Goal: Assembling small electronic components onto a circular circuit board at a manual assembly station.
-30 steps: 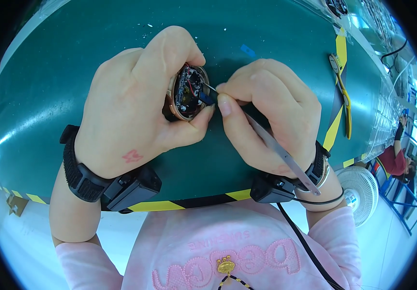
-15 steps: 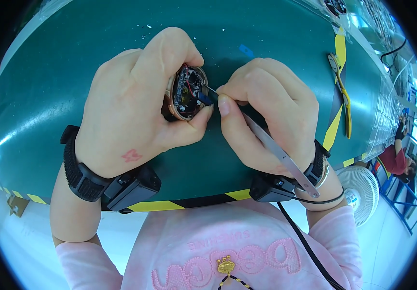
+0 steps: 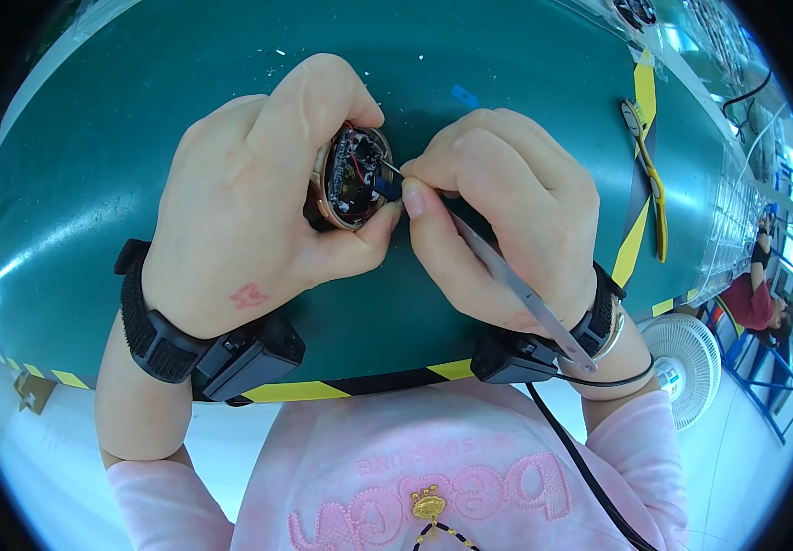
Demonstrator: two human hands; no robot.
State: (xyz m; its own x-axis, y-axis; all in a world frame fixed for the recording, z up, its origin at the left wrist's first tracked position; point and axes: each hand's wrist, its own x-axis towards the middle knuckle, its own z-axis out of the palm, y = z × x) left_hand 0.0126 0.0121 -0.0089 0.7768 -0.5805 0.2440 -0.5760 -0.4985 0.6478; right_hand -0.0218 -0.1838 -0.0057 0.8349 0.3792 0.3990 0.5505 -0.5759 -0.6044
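The device (image 3: 351,179) sits in the left hand (image 3: 236,202), which grips its rim and hides its left side. Right of the device, the right hand (image 3: 516,202) pinches tweezers (image 3: 527,296), their tip at the device's right edge. Beyond the device, rightward, lies a blue scrap (image 3: 464,96); well right of the device, a brush (image 3: 651,179).

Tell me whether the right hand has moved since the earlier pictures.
Yes: the right hand has shifted slightly left against the blue piece on the green table.
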